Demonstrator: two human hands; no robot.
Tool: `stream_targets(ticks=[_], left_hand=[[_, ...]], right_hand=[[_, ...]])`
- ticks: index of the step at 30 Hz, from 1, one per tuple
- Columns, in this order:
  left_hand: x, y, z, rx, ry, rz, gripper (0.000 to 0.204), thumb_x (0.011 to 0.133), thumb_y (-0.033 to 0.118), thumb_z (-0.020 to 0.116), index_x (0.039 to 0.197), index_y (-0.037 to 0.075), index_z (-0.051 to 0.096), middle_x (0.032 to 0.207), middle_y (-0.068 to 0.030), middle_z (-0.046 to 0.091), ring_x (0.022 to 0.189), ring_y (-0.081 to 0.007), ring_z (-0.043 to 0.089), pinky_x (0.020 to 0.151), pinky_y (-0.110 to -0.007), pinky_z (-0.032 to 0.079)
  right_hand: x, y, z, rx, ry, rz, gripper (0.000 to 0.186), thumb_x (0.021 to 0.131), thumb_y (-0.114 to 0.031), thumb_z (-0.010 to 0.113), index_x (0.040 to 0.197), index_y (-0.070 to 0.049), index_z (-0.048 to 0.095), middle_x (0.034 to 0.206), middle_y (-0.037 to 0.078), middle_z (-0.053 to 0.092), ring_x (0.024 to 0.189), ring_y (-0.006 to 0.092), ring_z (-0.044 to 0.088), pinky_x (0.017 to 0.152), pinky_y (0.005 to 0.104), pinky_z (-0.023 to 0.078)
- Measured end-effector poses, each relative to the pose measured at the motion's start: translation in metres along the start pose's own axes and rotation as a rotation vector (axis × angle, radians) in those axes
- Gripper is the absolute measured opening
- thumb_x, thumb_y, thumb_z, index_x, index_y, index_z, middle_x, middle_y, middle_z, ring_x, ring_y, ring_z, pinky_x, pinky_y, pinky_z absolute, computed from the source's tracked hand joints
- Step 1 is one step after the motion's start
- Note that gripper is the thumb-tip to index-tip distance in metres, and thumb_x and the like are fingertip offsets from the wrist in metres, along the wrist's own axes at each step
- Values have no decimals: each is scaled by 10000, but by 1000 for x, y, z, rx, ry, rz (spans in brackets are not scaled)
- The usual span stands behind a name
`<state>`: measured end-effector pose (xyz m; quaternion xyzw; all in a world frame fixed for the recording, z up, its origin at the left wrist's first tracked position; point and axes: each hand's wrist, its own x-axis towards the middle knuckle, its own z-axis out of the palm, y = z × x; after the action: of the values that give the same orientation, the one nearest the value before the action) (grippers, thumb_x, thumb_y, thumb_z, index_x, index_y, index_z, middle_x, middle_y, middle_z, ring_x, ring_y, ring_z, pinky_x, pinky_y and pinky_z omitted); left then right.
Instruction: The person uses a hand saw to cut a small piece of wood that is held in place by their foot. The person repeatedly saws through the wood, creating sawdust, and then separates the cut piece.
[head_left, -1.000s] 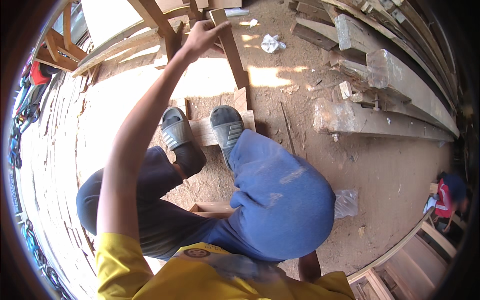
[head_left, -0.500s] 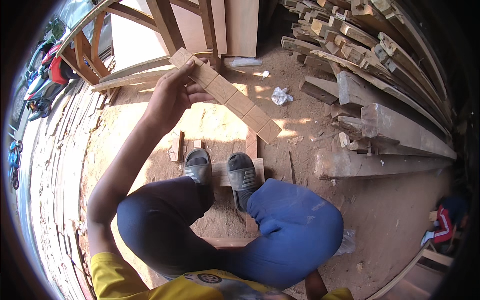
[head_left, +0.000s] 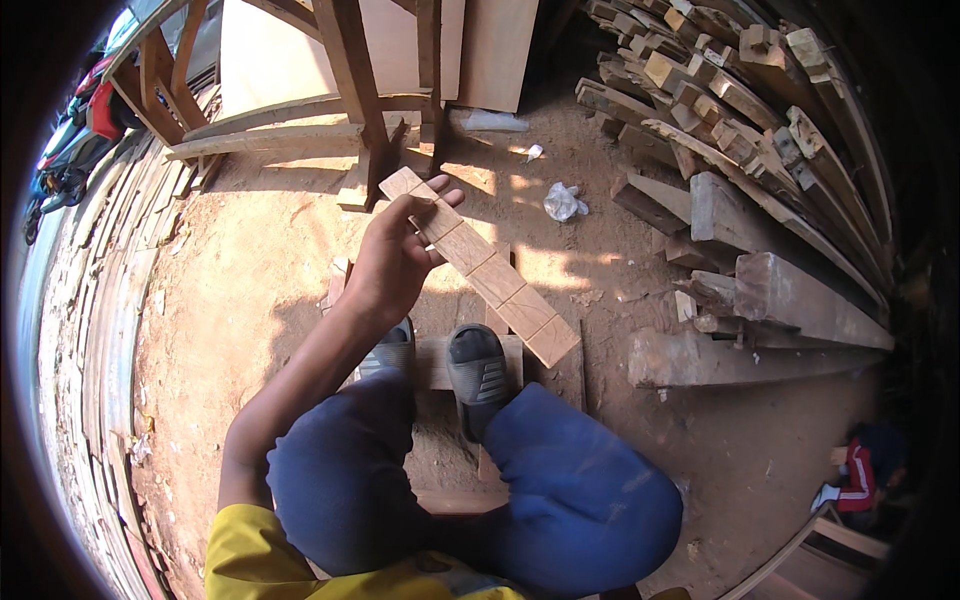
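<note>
A flat wooden strip (head_left: 485, 270) is gripped near its far end by my left hand (head_left: 398, 240), thumb on top and fingers beneath. Several straight grooves cross its face, and dark marks show on the wood. It slants from upper left to lower right above my feet, touching nothing but the hand. Below it, between my sandals, lies a wooden board (head_left: 436, 362) on the ground. My right hand is out of sight; only a sliver of that arm shows at the lower edge.
Timber offcuts (head_left: 730, 85) and thick beams (head_left: 750, 355) are piled on the right. A wooden frame (head_left: 350, 90) stands ahead before pale panels (head_left: 500, 55). Long planks (head_left: 90, 330) line the left. Crumpled plastic (head_left: 565, 201) lies on the dirt. Another person (head_left: 868, 475) is at the lower right.
My left hand has brought the wooden strip nearer to me and a little to the right, still gripping it. The view has shifted slightly, and the right arm has nearly left it.
</note>
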<state>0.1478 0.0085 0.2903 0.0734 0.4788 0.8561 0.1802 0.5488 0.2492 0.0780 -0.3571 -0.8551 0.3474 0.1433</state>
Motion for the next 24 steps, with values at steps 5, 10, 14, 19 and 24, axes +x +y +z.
stream_targets(ticks=[5, 10, 14, 19, 24], left_hand=[[3, -11, 5, -161, 76, -84, 277, 850, -155, 425, 1101, -40, 434, 1399, -192, 396, 1304, -266, 422, 984, -333, 466], [10, -24, 11, -238, 46, -121, 332, 927, 155, 446, 1163, -76, 414, 1276, -219, 439, 1136, -359, 508, 1009, -466, 432], [7, -36, 9, -192, -18, -116, 355, 929, 147, 449, 1201, -77, 398, 1330, -209, 406, 1156, -366, 508, 989, -451, 460], [4, -36, 2, -11, -70, -72, 509, 916, 202, 504, 1319, -76, 362, 1247, -157, 467, 1076, -291, 561, 953, -403, 488], [-5, -19, -2, 61, -119, 20, 505, 934, 213, 497, 1333, -63, 361, 1218, -164, 511, 1058, -261, 578, 922, -400, 501]], right_hand=[[0, -3, 1, 4, -11, 13, 155, 838, -166, 552, 739, -57, 504, 559, 19, 451, 475, 92, 435, 436, 279, 339], [0, 4, 2, 32, -2, 29, 143, 831, -154, 549, 736, -59, 499, 561, 19, 450, 477, 91, 433, 437, 278, 339], [11, 5, 2, 56, 1, 30, 134, 825, -144, 546, 733, -60, 495, 563, 19, 449, 478, 91, 431, 439, 276, 338], [12, 2, 7, 93, 12, 53, 123, 817, -132, 542, 730, -62, 490, 566, 18, 447, 480, 90, 429, 440, 275, 338], [4, -2, 9, 112, 29, 72, 113, 810, -120, 538, 727, -64, 485, 568, 18, 446, 482, 89, 426, 442, 273, 338]])
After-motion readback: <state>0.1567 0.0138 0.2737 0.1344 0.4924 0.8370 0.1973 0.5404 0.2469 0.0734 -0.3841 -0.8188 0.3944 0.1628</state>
